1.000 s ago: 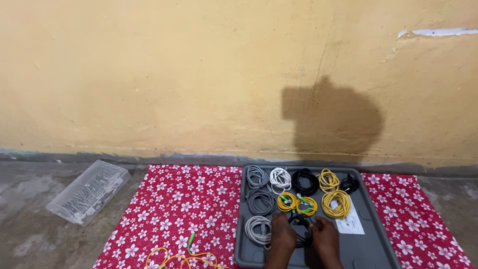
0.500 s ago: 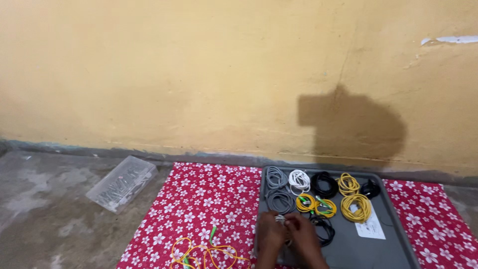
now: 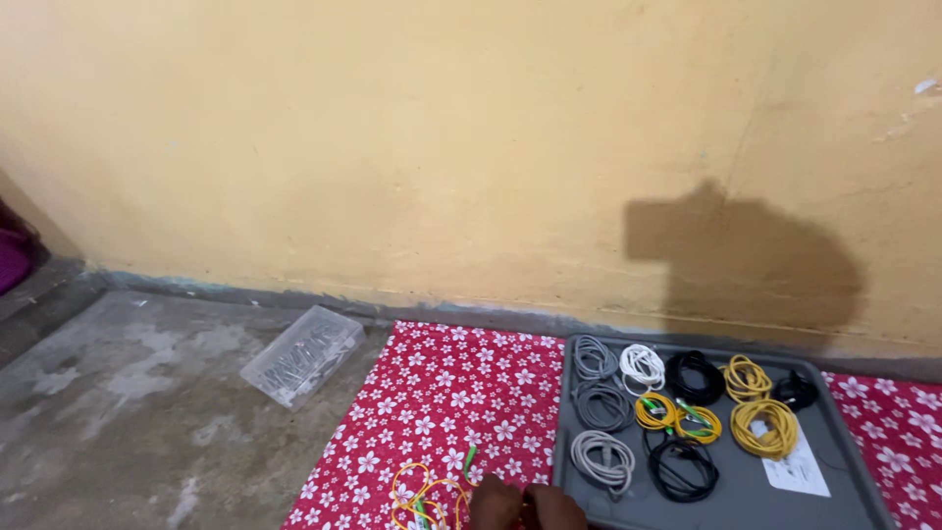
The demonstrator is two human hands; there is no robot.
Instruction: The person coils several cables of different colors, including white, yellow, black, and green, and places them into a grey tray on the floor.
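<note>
Only the tops of my hands show at the bottom edge, close together. My left hand [image 3: 496, 506] is over the red floral cloth [image 3: 442, 393], right beside a loose yellow cable [image 3: 420, 493] with a green plug [image 3: 470, 457]. My right hand [image 3: 556, 508] is at the near left corner of the grey tray [image 3: 566, 447]. Their fingers are hidden. The tray holds several coiled cables: grey [image 3: 595, 356], white [image 3: 643, 365], black [image 3: 695, 376], yellow [image 3: 761, 430], a pale grey coil [image 3: 601, 459] and a black coil [image 3: 682, 467] nearest my hands.
A clear plastic box [image 3: 302, 355] lies on the concrete floor left of the cloth. A white paper slip [image 3: 797, 474] lies in the tray. The yellow wall [image 3: 442, 147] runs close behind. Something purple [image 3: 12, 257] sits at the far left.
My view has swung left. Both hands have left the coils in the tray and moved left and nearer, to the loose yellow cable. The pale grey and black coils now lie uncovered.
</note>
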